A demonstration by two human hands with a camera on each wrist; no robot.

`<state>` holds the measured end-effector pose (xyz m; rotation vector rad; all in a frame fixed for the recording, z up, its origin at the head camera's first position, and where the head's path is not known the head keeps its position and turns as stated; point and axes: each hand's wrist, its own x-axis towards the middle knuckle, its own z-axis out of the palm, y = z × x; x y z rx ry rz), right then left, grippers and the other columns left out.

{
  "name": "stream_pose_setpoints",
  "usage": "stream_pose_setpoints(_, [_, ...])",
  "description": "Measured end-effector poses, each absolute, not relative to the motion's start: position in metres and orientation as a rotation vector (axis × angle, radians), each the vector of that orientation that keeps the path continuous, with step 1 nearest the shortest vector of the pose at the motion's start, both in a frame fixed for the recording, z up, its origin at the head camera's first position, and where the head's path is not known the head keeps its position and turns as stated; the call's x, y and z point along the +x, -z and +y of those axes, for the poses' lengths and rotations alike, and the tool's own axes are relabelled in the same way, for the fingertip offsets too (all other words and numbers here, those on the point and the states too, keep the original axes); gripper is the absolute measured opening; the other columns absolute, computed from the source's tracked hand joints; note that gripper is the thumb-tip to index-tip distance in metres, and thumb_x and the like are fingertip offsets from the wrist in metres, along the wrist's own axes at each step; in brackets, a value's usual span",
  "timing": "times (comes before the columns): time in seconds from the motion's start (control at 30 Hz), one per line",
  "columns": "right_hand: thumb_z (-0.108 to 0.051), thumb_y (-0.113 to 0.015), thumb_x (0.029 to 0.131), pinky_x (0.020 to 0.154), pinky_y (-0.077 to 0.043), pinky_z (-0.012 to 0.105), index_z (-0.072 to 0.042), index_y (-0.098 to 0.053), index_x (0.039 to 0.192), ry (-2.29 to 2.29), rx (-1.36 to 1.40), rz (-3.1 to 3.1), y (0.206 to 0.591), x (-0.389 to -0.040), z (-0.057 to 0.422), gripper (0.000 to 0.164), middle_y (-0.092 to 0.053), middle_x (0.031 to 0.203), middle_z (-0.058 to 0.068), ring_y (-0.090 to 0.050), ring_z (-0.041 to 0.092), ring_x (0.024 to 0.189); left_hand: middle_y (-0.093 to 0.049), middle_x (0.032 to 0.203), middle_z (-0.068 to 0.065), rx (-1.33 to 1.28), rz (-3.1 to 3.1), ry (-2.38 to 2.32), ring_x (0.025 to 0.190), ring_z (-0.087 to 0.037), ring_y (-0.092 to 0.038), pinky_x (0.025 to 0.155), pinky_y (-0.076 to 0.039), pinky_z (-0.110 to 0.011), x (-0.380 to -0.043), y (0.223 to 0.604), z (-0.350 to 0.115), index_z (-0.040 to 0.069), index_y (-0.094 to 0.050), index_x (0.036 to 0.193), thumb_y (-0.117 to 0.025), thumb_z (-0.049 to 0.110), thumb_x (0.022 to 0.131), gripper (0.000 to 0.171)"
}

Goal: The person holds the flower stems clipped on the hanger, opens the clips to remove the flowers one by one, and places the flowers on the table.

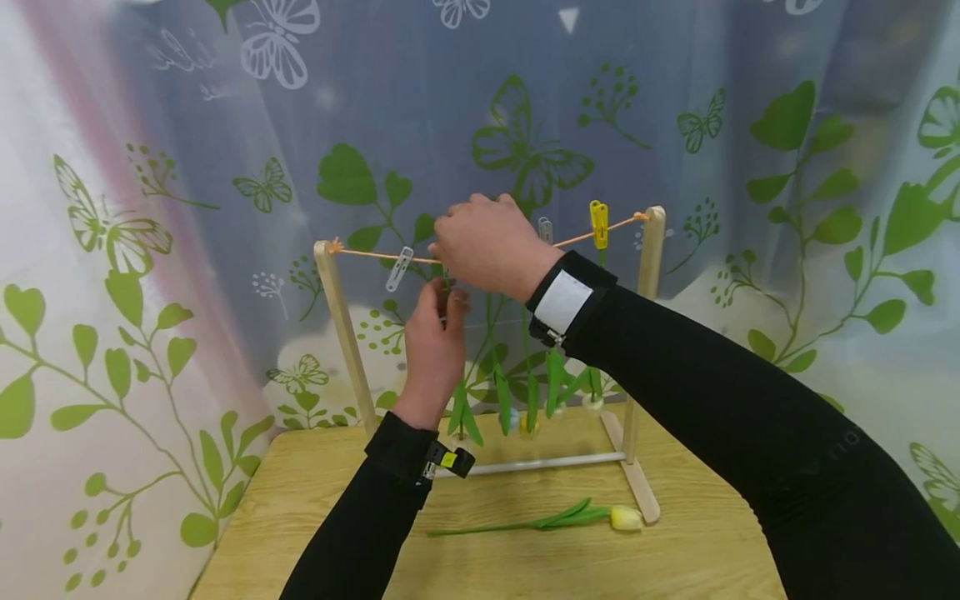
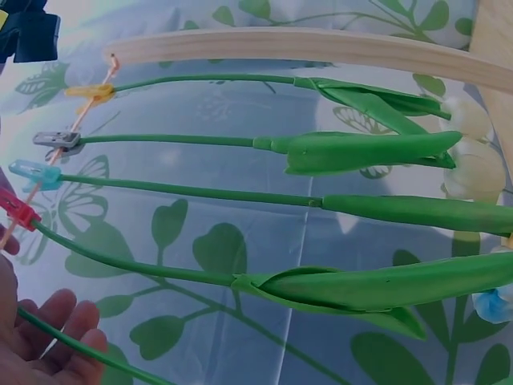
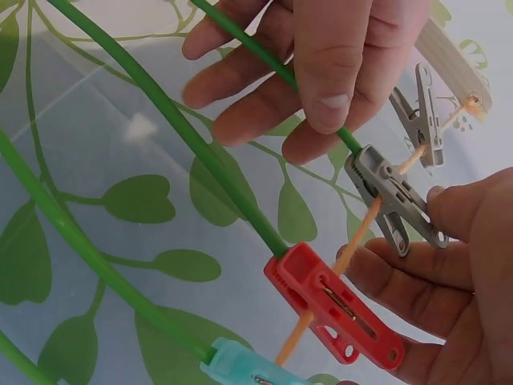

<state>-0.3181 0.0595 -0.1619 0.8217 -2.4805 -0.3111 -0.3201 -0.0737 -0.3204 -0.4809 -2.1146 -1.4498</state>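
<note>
My left hand (image 1: 435, 354) is below the orange cord (image 1: 365, 254), its thumb and fingers pinching the green stem of a tulip (image 3: 244, 38) that hangs head down. Above it, my right hand (image 1: 491, 246) is at the cord, thumb and fingers around the handles of a grey clothespin (image 3: 394, 192). This clothespin sits on the cord with the stem's end in its jaws. Beside it a red clothespin (image 3: 329, 301) and a light blue clothespin (image 3: 240, 365) hold other tulip stems. My right hand hides part of the cord in the head view.
An unoccupied grey clothespin (image 1: 400, 269) hangs toward the left post (image 1: 345, 333). A yellow clothespin (image 1: 598, 225) holds a tulip near the right post (image 1: 648, 258). One yellow tulip (image 1: 626, 518) lies on the wooden table (image 1: 712, 533) before the white crossbar (image 1: 540, 463). A patterned curtain (image 1: 420, 83) hangs behind.
</note>
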Motion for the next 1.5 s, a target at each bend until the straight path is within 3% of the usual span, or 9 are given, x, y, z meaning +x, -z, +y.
stream_pose_setpoints(0.2, [-0.043,-0.054,0.117,0.078,-0.059,0.048,-0.014,-0.075,0.114,0.301,0.823,-2.475,0.1617,-0.3188,0.06,0.036,-0.074,0.104,0.007,-0.067,0.033,0.095,-0.072,0.133,-0.011,-0.538,-2.084,1.402,0.119,-0.027,-0.074,0.11,-0.062,-0.031,-0.3193,0.3192,-0.0717,0.011,-0.047,0.155,-0.04,0.03,0.123,0.039])
stream_pose_setpoints(0.47, [-0.046,-0.054,0.116,0.075,-0.058,0.047,-0.014,-0.075,0.116,0.307,0.832,-2.468,0.1615,-0.3189,0.0611,0.038,-0.073,0.102,0.007,-0.067,0.032,0.094,-0.073,0.13,-0.014,-0.553,-2.06,1.414,0.113,-0.029,-0.076,0.107,-0.065,-0.031,-0.3198,0.3195,-0.0698,0.009,-0.05,0.152,-0.041,0.023,0.122,0.034])
stream_pose_setpoints(0.73, [-0.049,-0.054,0.115,0.071,-0.049,0.043,-0.016,-0.074,0.114,0.279,0.826,-2.507,0.1622,-0.3193,0.0582,0.039,-0.071,0.098,0.006,-0.064,0.031,0.09,-0.072,0.131,-0.015,-0.526,-2.095,1.447,0.115,-0.03,-0.076,0.108,-0.064,-0.028,-0.3167,0.3205,-0.0692,0.01,-0.05,0.152,-0.041,0.02,0.122,0.033])
stream_pose_setpoints(1.1, [-0.05,-0.058,0.113,0.063,-0.029,0.035,-0.015,-0.073,0.105,0.257,0.846,-2.456,0.1646,-0.3193,0.0572,0.039,-0.063,0.079,0.005,-0.055,0.025,0.074,-0.072,0.13,-0.015,-0.524,-2.089,1.483,0.114,-0.03,-0.076,0.108,-0.064,-0.028,-0.3157,0.3236,-0.0693,0.009,-0.052,0.149,-0.042,0.02,0.122,0.031])
stream_pose_setpoints(1.5, [-0.05,-0.058,0.113,0.066,-0.025,0.035,-0.015,-0.073,0.104,0.262,0.818,-2.462,0.1609,-0.3192,0.0571,0.039,-0.057,0.074,0.003,-0.052,0.024,0.073,-0.071,0.13,-0.015,-0.528,-2.085,1.492,0.114,-0.03,-0.075,0.108,-0.064,-0.029,-0.3149,0.3225,-0.0691,0.008,-0.052,0.148,-0.042,0.019,0.122,0.03])
